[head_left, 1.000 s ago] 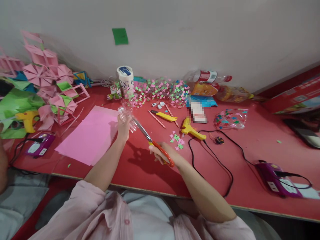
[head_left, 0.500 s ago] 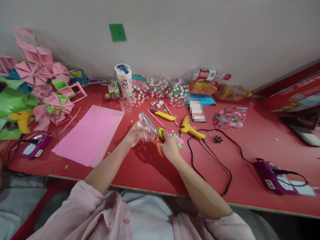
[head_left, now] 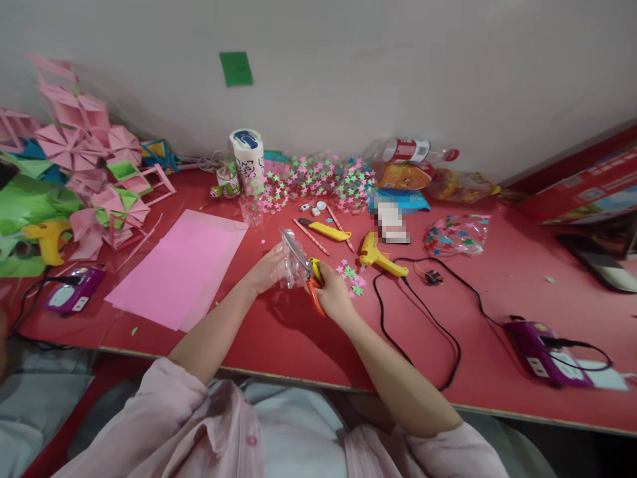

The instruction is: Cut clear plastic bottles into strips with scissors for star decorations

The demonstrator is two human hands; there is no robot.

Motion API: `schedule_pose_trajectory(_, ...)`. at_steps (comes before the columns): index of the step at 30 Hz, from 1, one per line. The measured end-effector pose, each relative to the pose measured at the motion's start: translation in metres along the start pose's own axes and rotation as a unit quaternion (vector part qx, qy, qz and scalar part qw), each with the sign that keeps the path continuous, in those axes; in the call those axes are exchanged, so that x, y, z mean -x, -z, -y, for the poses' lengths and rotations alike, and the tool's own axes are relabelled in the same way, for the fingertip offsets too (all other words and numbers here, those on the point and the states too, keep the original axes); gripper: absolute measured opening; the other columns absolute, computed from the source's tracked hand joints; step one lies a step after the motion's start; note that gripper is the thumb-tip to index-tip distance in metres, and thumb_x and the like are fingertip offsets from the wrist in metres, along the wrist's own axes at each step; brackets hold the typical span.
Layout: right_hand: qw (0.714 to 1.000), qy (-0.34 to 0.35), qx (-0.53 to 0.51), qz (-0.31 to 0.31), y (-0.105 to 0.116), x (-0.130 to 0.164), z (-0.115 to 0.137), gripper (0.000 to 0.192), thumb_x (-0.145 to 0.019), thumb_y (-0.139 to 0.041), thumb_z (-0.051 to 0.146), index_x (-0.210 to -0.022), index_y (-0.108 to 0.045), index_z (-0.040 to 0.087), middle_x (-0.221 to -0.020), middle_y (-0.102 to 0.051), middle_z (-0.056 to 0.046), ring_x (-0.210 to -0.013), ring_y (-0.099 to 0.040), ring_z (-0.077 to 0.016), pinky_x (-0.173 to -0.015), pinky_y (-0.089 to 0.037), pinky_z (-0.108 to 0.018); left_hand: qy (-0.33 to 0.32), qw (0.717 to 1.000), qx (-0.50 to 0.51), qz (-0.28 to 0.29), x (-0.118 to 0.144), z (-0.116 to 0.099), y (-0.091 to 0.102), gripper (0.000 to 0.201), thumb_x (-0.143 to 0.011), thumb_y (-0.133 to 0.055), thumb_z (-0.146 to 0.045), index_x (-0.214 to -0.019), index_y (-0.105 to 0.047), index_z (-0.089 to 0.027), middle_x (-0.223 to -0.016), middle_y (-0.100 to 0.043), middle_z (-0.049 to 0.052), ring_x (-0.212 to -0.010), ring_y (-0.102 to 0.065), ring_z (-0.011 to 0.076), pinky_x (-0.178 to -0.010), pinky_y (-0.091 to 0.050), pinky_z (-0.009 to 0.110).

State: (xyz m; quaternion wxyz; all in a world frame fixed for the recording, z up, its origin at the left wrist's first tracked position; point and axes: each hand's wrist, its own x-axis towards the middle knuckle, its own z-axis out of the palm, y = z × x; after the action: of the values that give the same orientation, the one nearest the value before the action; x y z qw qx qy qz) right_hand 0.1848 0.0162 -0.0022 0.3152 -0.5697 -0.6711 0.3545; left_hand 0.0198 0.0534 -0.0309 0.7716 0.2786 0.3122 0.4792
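the red tabletop [head_left: 279, 338] carries everything. taking the pink sheet [head_left: 182, 269] as the landmark: left of it is a heap of pink and green paper forms [head_left: 79, 159], with a yellow glue gun [head_left: 44, 238] and a purple box [head_left: 72, 297] at the heap's near edge. behind the sheet stands a white cup [head_left: 247, 156] with dark markings too small to read. right of the cup sprawl star strings [head_left: 318, 178], then a clear bottle [head_left: 411, 151] lying flat, its red and white label unreadable.

just right of the sheet, the left hand [head_left: 266, 269] curls around a clear plastic piece [head_left: 291, 269], gripping it above the tabletop. the right hand [head_left: 333, 292] is wrapped on the orange handles of scissors [head_left: 306, 265], whose blades lie across the piece. further right of the sheet lie a second yellow glue gun [head_left: 381, 259], a yellow knife [head_left: 326, 230], and loose stars [head_left: 352, 277].
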Motion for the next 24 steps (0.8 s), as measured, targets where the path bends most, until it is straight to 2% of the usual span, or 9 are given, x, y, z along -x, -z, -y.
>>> schedule_pose_trajectory(4,0.999,-0.017,-0.027,-0.007,0.0025,0.0001,0.0013,0.021,-0.065,-0.051,0.033,-0.066,-0.032,0.024,-0.058,-0.032,0.007,-0.055,-0.027,-0.0098,-0.052,-0.025,-0.024,0.002,1.000,0.007,0.015,0.0027,-0.0030,-0.0029,0.031,-0.078,-0.070,-0.031,-0.104,-0.058,-0.018,-0.088,-0.067,0.004,-0.074,-0.068,0.0162,-0.072,-0.057,0.033)
schedule_pose_trajectory(12,1.000,-0.009,0.000,-0.016,0.0024,-0.0010,0.0012,0.017,-0.062,-0.049,0.028,-0.065,-0.033,0.023,-0.056,-0.034,0.007,-0.054,-0.027,-0.0101,-0.051,-0.023,-0.024,0.019,1.000,0.008,0.006,0.0022,-0.0031,-0.0020,0.028,-0.079,-0.067,-0.029,-0.102,-0.057,-0.018,-0.093,-0.068,0.005,-0.075,-0.068,0.0165,-0.070,-0.057,0.032)
schedule_pose_trajectory(19,1.000,-0.007,0.014,-0.004,0.0019,0.0002,0.0010,0.017,-0.061,-0.048,0.028,-0.066,-0.033,0.024,-0.056,-0.038,0.006,-0.053,-0.032,-0.0110,-0.052,-0.025,-0.025,0.024,1.000,0.013,-0.014,-0.0005,-0.0030,-0.0032,0.029,-0.077,-0.066,-0.027,-0.102,-0.056,-0.017,-0.089,-0.067,0.004,-0.072,-0.067,0.0157,-0.067,-0.054,0.030)
schedule_pose_trajectory(24,0.999,-0.007,0.043,0.007,0.0020,0.0009,0.0007,0.018,-0.064,-0.049,0.029,-0.068,-0.032,0.024,-0.060,-0.042,0.004,-0.055,-0.036,-0.0122,-0.053,-0.026,-0.025,-0.001,0.999,-0.024,-0.037,-0.0005,0.0007,-0.0052,0.031,-0.070,-0.070,-0.023,-0.097,-0.056,-0.017,-0.083,-0.067,0.002,-0.068,-0.065,0.0152,-0.067,-0.053,0.030)
